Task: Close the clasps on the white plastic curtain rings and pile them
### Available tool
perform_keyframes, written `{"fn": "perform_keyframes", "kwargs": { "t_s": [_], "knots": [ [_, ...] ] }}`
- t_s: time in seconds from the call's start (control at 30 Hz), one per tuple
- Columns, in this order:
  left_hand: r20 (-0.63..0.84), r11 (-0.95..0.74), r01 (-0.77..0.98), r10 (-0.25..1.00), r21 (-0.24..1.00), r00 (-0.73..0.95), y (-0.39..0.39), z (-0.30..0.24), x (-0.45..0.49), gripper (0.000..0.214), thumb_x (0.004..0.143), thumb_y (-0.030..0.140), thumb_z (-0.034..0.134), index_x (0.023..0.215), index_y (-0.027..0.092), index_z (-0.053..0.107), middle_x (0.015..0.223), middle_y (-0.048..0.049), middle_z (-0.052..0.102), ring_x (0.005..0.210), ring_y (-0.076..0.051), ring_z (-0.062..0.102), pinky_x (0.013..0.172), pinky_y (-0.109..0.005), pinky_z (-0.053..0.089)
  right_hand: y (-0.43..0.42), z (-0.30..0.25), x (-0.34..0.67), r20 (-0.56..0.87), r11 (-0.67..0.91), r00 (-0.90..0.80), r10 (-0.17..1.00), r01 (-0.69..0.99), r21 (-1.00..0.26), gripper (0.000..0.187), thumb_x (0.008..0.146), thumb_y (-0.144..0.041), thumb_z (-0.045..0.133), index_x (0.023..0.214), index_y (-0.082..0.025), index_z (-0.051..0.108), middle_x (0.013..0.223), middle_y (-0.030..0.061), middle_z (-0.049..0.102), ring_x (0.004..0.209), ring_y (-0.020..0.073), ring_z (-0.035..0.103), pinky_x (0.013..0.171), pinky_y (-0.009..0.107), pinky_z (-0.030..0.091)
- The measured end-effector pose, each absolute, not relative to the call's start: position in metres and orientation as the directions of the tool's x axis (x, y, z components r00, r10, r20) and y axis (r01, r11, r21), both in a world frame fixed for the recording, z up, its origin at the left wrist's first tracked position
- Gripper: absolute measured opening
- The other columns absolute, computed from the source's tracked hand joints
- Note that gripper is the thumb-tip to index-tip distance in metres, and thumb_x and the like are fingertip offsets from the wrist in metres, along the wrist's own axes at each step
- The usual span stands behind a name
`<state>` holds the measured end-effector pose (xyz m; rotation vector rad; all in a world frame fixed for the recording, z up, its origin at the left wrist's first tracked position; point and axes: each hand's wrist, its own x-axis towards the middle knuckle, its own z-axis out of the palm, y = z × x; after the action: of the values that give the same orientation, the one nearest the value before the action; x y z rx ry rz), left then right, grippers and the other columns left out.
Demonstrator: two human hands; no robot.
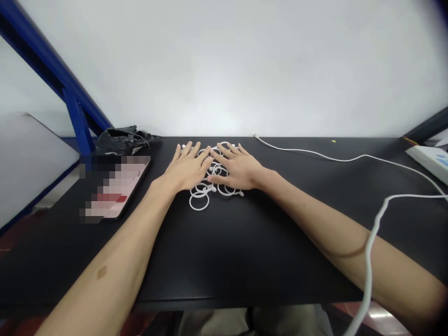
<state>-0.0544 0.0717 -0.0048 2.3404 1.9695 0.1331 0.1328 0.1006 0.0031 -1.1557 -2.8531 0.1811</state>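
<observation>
Several white plastic rings (199, 201) lie in a loose pile on the black table (224, 252), near its far middle. My left hand (188, 167) rests palm down on the left side of the pile, fingers stretched flat and slightly apart. My right hand (238, 169) lies flat on the right side of the pile, fingers spread toward the left hand. The fingertips of both hands nearly meet over the rings. Some rings are hidden under the palms; a few stick out at the near side.
A phone (117, 189) lies at the left of the table, with a crumpled black bag (122, 139) behind it. A white cable (350, 161) runs across the right side and over my right forearm. A white power strip (429, 161) sits far right. A blue frame (75, 116) stands at left.
</observation>
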Motion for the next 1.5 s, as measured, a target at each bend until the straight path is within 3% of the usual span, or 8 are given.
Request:
{"fn": "perform_keyframes", "kwargs": {
  "t_s": [0.27,0.43,0.6,0.77,0.97,1.17,1.3,1.5],
  "knots": [
    [0.175,-0.26,0.929,0.96,0.263,0.219,0.077,-0.01,-0.053,0.058,0.1,0.041,0.015,0.144,0.015,0.043,0.154,-0.0095,0.037,0.146,-0.026,0.023,0.119,-0.049,0.016,0.099,-0.003,0.137,0.129,0.738,-0.73,0.671,0.64,-0.214,0.09,0.086,-0.077,0.03,0.149,-0.014,0.035,0.156,0.0163,0.03,0.145,0.0334,0.023,0.119,0.052,0.016],
    [0.281,-0.319,0.867,0.934,0.382,0.22,0.077,-0.01,-0.051,0.058,0.101,0.043,0.016,0.136,0.014,0.053,0.144,-0.0095,0.051,0.139,-0.024,0.038,0.118,-0.046,0.023,0.098,-0.006,0.138,0.262,0.743,-0.696,0.668,0.605,-0.285,0.077,0.091,-0.071,0.028,0.145,-0.017,0.042,0.152,0.012,0.04,0.144,0.0297,0.028,0.118,0.051,0.021],
    [0.473,-0.38,0.841,0.864,0.386,0.173,0.073,-0.002,-0.057,0.056,0.102,0.04,0.017,0.118,0.016,0.065,0.125,-0.0088,0.065,0.122,-0.024,0.053,0.108,-0.041,0.039,0.099,-0.003,0.145,0.486,0.735,-0.561,0.67,0.595,-0.326,0.067,0.097,-0.062,0.022,0.136,-0.016,0.049,0.142,0.0118,0.052,0.137,0.0261,0.038,0.115,0.046,0.026],
    [0.572,-0.378,0.866,0.809,0.326,0.138,0.066,0.006,-0.059,0.047,0.101,0.036,0.024,0.106,0.017,0.067,0.108,-0.0075,0.07,0.107,-0.024,0.057,0.099,-0.039,0.043,0.094,0.0,0.166,0.621,0.699,-0.407,0.67,0.627,-0.343,0.052,0.1,-0.051,0.025,0.123,-0.016,0.056,0.124,0.0122,0.062,0.119,0.0267,0.051,0.105,0.045,0.037],
    [0.613,-0.483,0.837,0.751,0.257,0.245,0.053,0.013,-0.043,0.029,0.088,0.012,0.04,0.096,0.02,0.067,0.102,-0.0044,0.069,0.101,-0.022,0.053,0.091,-0.039,0.045,0.063,0.004,0.196,0.58,0.738,-0.548,0.603,0.66,-0.143,0.035,0.098,-0.04,0.04,0.117,-0.016,0.058,0.115,0.0132,0.062,0.109,0.0272,0.053,0.096,0.044,0.04],
    [0.589,-0.578,0.792,0.715,0.196,0.376,0.039,0.02,-0.022,0.032,0.073,0.0,0.037,0.058,0.022,0.055,0.06,-0.0013,0.056,0.071,-0.02,0.046,0.07,-0.036,0.039,0.028,0.003,0.204,0.457,0.873,-0.767,0.45,0.487,-0.042,0.031,0.093,-0.033,0.05,0.119,-0.019,0.058,0.114,0.0117,0.061,0.103,0.0259,0.051,0.092,0.043,0.04],
    [0.598,-0.582,0.794,0.704,0.176,0.384,0.031,0.02,-0.016,0.029,0.072,0.0,0.036,0.057,0.021,0.049,0.059,-0.0004,0.054,0.066,-0.019,0.045,0.068,-0.036,0.036,0.022,0.002,0.199,0.42,0.821,-0.736,0.531,0.569,-0.041,0.026,0.089,-0.037,0.056,0.104,-0.018,0.062,0.103,0.011,0.059,0.09,0.0243,0.049,0.082,0.039,0.041],
    [0.59,-0.596,0.791,0.691,0.138,0.418,0.019,0.013,-0.012,0.031,0.078,-0.001,0.037,0.064,0.021,0.054,0.062,-0.0001,0.057,0.069,-0.019,0.047,0.072,-0.036,0.038,0.024,0.0,0.2,0.422,0.771,-0.673,0.608,0.628,-0.109,0.016,0.09,-0.033,0.055,0.087,-0.018,0.059,0.091,0.0075,0.056,0.084,0.0211,0.048,0.077,0.035,0.041]
  ]
}}
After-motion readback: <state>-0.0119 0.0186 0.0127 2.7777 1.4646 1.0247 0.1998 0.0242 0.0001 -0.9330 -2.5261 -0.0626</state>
